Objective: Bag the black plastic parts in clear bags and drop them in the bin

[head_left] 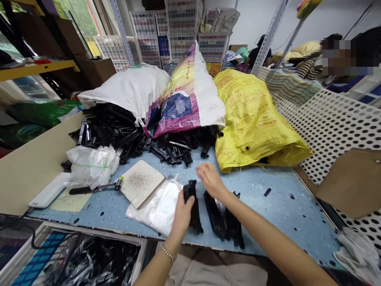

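Note:
My left hand point(182, 214) is closed round a long black plastic part point(195, 212) near the table's front edge, thumb on top. Whether it is one piece or several stacked, I cannot tell. My right hand point(211, 180) is stretched out above the table with nothing visible in it, its fingers slightly blurred. Under the right forearm lie more black plastic parts, one group point(214, 216) partly beside another point(235, 226). Beyond my hands, a loose heap of similar black parts point(178, 151) spills from a white and purple woven sack point(193, 99).
A white sack point(127, 87) and a yellow sack point(256, 119) flank the middle one. At left are a hammer point(98, 187), a square board point(143, 182), clear plastic bags point(92, 163) and a white bag stack point(157, 210). A crate point(143, 258) stands below; people sit at back right.

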Available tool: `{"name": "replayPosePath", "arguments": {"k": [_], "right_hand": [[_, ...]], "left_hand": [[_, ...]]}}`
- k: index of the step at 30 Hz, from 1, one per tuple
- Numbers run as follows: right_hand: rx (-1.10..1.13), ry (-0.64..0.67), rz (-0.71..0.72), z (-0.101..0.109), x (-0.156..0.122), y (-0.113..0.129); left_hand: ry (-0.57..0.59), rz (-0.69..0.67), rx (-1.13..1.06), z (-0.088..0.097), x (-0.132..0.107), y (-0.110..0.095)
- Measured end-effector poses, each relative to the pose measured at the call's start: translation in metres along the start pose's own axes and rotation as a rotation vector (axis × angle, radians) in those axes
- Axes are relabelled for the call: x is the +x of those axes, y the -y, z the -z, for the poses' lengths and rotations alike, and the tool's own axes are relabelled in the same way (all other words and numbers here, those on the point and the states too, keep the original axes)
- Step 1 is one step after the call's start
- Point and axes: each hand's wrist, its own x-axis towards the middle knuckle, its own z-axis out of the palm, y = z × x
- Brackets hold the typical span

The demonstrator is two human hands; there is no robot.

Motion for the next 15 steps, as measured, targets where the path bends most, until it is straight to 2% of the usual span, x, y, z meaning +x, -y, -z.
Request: {"name": "replayPosePath", "arguments": {"k": [1,4,7,9,12,13,15], "right_hand": [[-0.022,-0.057,-0.103,-0.001,0.024,-0.009],[-0.046,-0.108,-0.246,-0.007,0.080,-0.031],[-0.032,-0.106,-0.304,-0.009,0.096,-0.042],[-0.015,-0.113,-0.301,-0.007,0.083,-0.041],[0.019,-0.104,-0.216,-0.004,0.032,-0.026],[0.036,-0.087,-0.154,-0.005,0.008,-0.017],[0.103,-0.021,0.121,-0.008,-0.046,0.005]], "left_hand": [[0.023,-0.010,0.053,-0.005,-0.004,0.010],[0.066,-0.069,0.191,-0.021,-0.018,0.031],[0.104,-0.127,0.242,-0.024,-0.018,0.032],[0.114,-0.126,0.186,-0.019,-0.009,0.022],[0.128,-0.055,-0.047,-0.012,0.009,-0.004],[0.139,-0.041,-0.122,-0.012,0.014,-0.014],[0.170,-0.030,-0.271,-0.016,0.019,-0.034]]}}
